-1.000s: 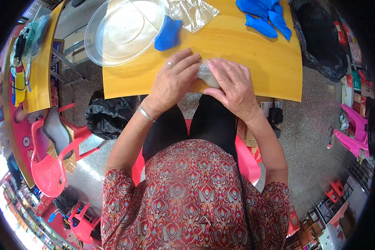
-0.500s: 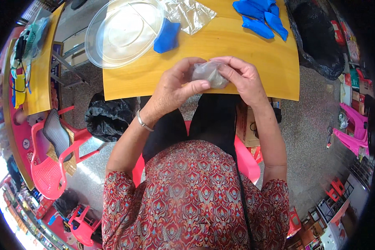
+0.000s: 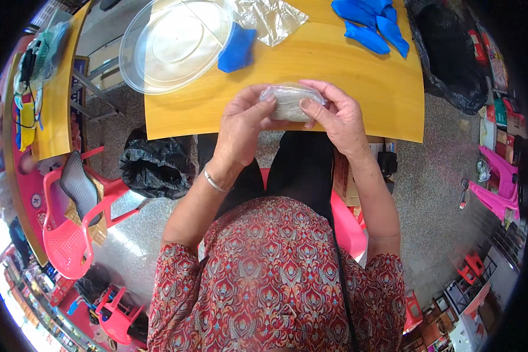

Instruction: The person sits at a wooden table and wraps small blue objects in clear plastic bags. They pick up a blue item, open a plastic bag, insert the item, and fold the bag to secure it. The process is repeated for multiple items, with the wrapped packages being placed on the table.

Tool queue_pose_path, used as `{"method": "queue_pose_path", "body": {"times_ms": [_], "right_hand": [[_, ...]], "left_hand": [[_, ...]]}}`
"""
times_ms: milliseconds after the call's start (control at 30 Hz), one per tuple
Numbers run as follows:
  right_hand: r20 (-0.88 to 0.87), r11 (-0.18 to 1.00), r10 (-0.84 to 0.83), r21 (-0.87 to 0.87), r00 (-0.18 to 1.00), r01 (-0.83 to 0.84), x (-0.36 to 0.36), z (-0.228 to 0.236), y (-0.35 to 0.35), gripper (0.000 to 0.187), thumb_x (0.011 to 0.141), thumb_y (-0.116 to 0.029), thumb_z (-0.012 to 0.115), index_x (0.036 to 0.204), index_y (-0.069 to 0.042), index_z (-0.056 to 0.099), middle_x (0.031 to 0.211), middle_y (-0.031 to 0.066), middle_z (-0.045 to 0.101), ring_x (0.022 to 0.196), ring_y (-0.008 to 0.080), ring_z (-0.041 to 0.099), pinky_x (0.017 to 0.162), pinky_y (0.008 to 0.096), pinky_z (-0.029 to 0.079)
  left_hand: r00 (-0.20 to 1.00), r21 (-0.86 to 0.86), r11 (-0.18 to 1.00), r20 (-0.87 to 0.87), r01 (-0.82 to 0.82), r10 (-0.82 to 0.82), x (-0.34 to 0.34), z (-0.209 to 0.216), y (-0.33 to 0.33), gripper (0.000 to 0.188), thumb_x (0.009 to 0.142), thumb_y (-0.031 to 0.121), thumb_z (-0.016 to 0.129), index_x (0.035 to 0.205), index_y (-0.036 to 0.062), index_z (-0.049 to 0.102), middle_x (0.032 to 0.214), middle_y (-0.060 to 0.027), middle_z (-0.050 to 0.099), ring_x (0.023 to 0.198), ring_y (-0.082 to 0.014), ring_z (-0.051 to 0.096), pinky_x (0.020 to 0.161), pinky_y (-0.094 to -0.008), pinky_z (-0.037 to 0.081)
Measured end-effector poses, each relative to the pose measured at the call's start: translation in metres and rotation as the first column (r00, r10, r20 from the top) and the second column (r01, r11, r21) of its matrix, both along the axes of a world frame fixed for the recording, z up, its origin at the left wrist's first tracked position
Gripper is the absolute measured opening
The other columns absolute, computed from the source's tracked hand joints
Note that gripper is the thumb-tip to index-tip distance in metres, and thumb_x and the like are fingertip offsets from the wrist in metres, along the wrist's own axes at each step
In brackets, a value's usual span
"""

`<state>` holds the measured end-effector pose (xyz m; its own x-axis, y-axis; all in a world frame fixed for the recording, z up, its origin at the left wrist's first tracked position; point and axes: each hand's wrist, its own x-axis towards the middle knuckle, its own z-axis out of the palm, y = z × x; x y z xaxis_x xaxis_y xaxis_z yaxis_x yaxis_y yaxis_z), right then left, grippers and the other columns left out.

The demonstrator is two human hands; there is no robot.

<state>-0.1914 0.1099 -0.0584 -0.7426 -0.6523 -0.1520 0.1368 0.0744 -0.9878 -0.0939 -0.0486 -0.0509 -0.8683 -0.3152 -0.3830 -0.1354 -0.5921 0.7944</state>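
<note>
Over the near edge of the yellow table, a small clear plastic bag (image 3: 290, 108) with greyish contents is stretched between my two hands. What fills it I cannot make out. My left hand (image 3: 244, 120) grips its left end, thumb on top and fingers behind. At the other end my right hand (image 3: 338, 120) pinches it, with the thumb pressed on its face. Ahead and to the left a blue piece (image 3: 238, 48) lies against a round clear plastic lid or tray (image 3: 138, 64). Several blue wrapped pieces (image 3: 366, 36) lie at the far right of the table.
A crinkled clear plastic sheet (image 3: 273, 20) lies at the back of the yellow table (image 3: 188, 114). Black bags stand on the floor at left (image 3: 157, 170) and at right (image 3: 452, 64). A pink chair (image 3: 67, 246) with a grey cushion is at the left.
The bag, bunched and tilted before, is now spread out level between my hands. My left hand has turned more upright, its thumb now on the bag's upper left corner.
</note>
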Motion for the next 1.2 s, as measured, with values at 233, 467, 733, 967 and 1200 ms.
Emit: {"method": "queue_pose_path", "body": {"times_ms": [233,467,733,967,1200], "right_hand": [[-0.095,0.993,0.111,0.060,0.989,-0.106,-0.006,0.015,0.003,0.041,0.086,-0.017,0.070,0.122,0.000,0.058,0.100,0.0078,0.066,0.086,0.0125,0.062,0.074,0.0260,0.052],[-0.485,0.982,0.190,0.091,0.854,-0.167,-0.007,0.024,-0.009,0.042,0.082,-0.017,0.073,0.120,-0.003,0.061,0.103,0.0127,0.067,0.097,0.0210,0.066,0.082,0.0307,0.051],[-0.174,0.990,0.023,0.141,0.984,0.002,-0.016,0.003,0.001,0.023,0.088,-0.009,0.068,0.108,0.002,0.067,0.097,0.0035,0.069,0.084,0.0087,0.063,0.080,0.0236,0.051],[0.224,0.945,-0.127,-0.267,0.966,0.186,-0.027,0.000,-0.001,0.028,0.085,-0.012,0.072,0.109,0.003,0.066,0.098,0.0055,0.069,0.086,0.0098,0.063,0.078,0.0238,0.051],[0.314,0.914,-0.119,-0.335,0.942,0.227,-0.029,0.001,0.009,0.029,0.086,-0.010,0.070,0.111,0.004,0.064,0.101,0.0065,0.068,0.090,0.0103,0.063,0.082,0.0245,0.050]], "left_hand": [[1.000,-0.113,0.993,-0.011,-0.024,0.023,0.003,-0.006,-0.002,0.018,0.091,0.011,0.064,0.105,-0.0009,0.059,0.095,-0.0049,0.064,0.091,-0.0111,0.059,0.075,-0.0247,0.050],[0.998,-0.269,0.963,-0.064,-0.006,-0.012,-0.001,0.006,0.013,0.014,0.089,0.005,0.065,0.102,0.0020,0.062,0.086,0.0011,0.063,0.075,-0.0052,0.058,0.066,-0.0206,0.049],[0.984,-0.983,0.052,-0.177,-0.176,-0.014,-0.011,0.019,-0.021,0.028,0.081,0.009,0.071,0.105,0.0010,0.060,0.099,-0.0155,0.060,0.084,-0.0312,0.061,0.071,-0.0371,0.052],[0.996,-0.896,-0.435,0.076,0.091,0.052,-0.051,-0.001,-0.044,0.025,0.079,0.019,0.069,0.095,0.0029,0.059,0.097,-0.0165,0.056,0.097,-0.0346,0.053,0.081,-0.0451,0.045],[0.980,-0.801,-0.568,0.185,0.192,0.070,-0.057,-0.011,-0.050,0.009,0.083,0.012,0.060,0.084,0.0047,0.055,0.087,-0.0140,0.055,0.088,-0.0320,0.057,0.072,-0.0436,0.049]]}}
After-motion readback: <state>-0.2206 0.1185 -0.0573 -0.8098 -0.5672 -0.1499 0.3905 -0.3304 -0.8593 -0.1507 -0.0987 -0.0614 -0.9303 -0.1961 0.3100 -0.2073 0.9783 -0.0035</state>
